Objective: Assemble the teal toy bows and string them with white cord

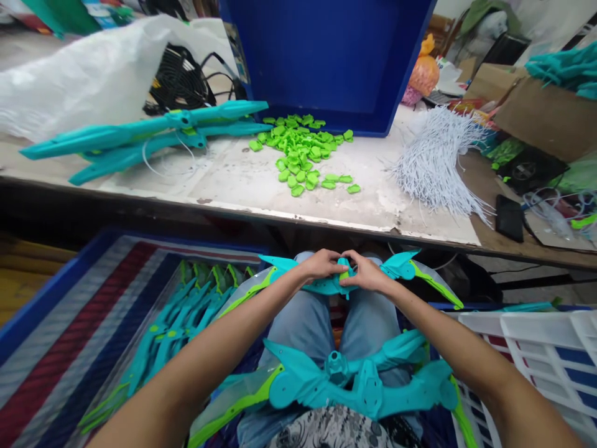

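Over my knees lies a teal plastic toy bow [321, 286] with lime green limb tips. My left hand [321, 264] is closed on the left side of its middle piece. My right hand [366, 272] grips the same middle from the other side, thumb near a small lime green plastic piece [344, 275] set against the teal block. The fingertips of both hands nearly meet at the top. Closer to my body, more teal bow parts [321, 382] with green limbs rest across my lap, apart from my hands.
On the worktable [224, 180] lie a pile of small green pieces [298, 149], a bundle of white cords [438, 155] and teal bows [140, 134]. A blue bin [326, 62] stands behind. Several bows [172, 330] lie in the left crate; a white basket [536, 330] is at right.
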`<state>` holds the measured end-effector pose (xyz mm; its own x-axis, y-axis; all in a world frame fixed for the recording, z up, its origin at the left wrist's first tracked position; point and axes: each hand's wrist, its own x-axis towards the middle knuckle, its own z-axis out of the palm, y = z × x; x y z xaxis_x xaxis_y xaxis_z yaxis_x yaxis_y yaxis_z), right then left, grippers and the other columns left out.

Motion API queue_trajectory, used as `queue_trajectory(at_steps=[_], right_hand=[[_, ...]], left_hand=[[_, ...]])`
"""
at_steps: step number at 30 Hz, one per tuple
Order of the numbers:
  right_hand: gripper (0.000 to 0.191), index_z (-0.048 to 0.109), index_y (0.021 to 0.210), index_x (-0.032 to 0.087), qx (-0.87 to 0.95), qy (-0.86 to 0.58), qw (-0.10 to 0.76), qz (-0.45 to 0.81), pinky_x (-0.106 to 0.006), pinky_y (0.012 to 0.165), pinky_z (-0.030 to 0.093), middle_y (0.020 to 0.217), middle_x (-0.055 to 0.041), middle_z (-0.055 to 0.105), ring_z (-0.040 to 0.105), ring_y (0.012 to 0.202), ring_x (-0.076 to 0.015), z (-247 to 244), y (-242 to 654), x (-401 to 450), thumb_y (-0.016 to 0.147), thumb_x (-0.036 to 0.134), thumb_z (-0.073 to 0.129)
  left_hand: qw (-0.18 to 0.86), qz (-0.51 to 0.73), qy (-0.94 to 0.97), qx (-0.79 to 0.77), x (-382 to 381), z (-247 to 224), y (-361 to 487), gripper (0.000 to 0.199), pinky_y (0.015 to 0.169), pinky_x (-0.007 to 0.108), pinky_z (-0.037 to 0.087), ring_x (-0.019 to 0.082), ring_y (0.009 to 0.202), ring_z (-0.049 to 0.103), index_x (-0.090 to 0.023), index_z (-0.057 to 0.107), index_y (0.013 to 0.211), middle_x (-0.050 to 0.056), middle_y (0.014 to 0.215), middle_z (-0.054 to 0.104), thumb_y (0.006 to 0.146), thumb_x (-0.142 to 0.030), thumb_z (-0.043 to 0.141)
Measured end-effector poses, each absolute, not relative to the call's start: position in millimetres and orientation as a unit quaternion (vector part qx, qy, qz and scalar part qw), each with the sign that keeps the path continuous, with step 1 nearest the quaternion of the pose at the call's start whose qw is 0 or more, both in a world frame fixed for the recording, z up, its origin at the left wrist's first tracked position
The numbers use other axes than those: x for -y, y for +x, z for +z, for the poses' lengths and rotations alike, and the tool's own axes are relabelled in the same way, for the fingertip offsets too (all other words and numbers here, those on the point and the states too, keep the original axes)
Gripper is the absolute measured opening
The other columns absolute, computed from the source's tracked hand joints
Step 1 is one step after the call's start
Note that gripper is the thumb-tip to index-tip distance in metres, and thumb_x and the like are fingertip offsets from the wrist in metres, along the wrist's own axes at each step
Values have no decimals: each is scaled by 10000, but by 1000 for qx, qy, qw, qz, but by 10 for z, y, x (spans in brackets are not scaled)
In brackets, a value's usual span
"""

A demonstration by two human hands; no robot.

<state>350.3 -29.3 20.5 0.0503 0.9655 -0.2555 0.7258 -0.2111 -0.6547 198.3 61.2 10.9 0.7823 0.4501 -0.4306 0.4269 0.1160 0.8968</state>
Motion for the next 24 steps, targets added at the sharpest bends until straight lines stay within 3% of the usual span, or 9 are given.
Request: queue_trajectory(at_steps=[6, 8, 10, 13, 16, 17, 19, 22, 24], right_hand=[[673, 530, 1210, 245, 622, -689, 173, 330, -251, 642, 470, 927, 6, 676, 639, 785, -172, 151, 3494, 307, 601, 321, 808], [658, 537, 1236, 239, 642, -685, 160, 305, -274, 674, 483, 962, -21, 689, 650, 819, -195, 192, 3504, 338, 640, 350, 792], [512, 592, 1195, 230, 686, -665, 154, 252, -305, 732, 491, 984, -48, 700, 651, 867, -220, 288, 3559, 302, 723, 368, 734], [231, 681, 1032, 206, 720, -659, 198, 96, -351, 843, 469, 975, -80, 702, 618, 932, -233, 514, 3745, 7, 894, 312, 529], [277, 672, 1079, 161, 696, -682, 218, -53, -415, 913, 424, 1115, -127, 662, 541, 1027, -271, 722, 3969, -538, 915, 215, 455], [287, 659, 1116, 157, 698, -683, 203, -69, -430, 913, 417, 1175, -130, 641, 514, 1054, -284, 766, 4025, -727, 898, 192, 475], [298, 656, 1129, 161, 716, -678, 155, -64, -433, 892, 418, 1209, -128, 633, 494, 1054, -291, 811, 4088, -1037, 881, 163, 492], [300, 686, 1070, 144, 726, -679, 98, -42, -399, 858, 426, 1065, -155, 687, 536, 970, -273, 817, 4096, -1229, 894, 131, 442], [337, 668, 1127, 141, 698, -705, 122, -25, -366, 837, 441, 983, -144, 708, 582, 907, -249, 817, 4108, -1183, 891, 117, 428]], left_hand=[[608, 12, 717, -340, -605, 105, 1995, 293, 554, 229, 369, 141, 645, 510, -136, 607, 893, -9, 693, 551, 724, -375, 628], [564, 20, 751, -342, -583, 125, 1990, 319, 630, 246, 430, 174, 734, 576, -122, 603, 1010, 39, 809, 624, 773, -335, 602], [476, 64, 801, -357, -490, 157, 1964, 380, 765, 295, 470, 219, 893, 610, -129, 557, 1160, 96, 986, 657, 822, -302, 569], [297, 125, 885, -335, -221, 172, 1891, 374, 966, 393, 417, 280, 1146, 538, -142, 542, 1216, 162, 1236, 589, 888, -318, 510], [178, 88, 941, -275, 36, 110, 1828, 593, 1030, 489, 359, 371, 1299, 405, -85, 469, 1314, 247, 1443, 390, 819, -374, 621], [152, 63, 950, -265, 82, 83, 1818, 671, 1013, 506, 372, 390, 1311, 390, -76, 409, 1366, 266, 1479, 324, 801, -352, 643], [120, 19, 957, -263, 95, 53, 1816, 640, 950, 492, 426, 374, 1262, 460, -95, 335, 1420, 264, 1504, 275, 840, -239, 566], [125, -22, 955, -268, -42, 141, 1840, 525, 863, 422, 478, 301, 1096, 593, -141, 406, 1380, 216, 1472, 369, 857, -99, 427], [166, -29, 953, -253, -185, 284, 1864, 487, 845, 377, 481, 288, 1065, 597, -150, 478, 1314, 185, 1383, 480, 828, -139, 503]])
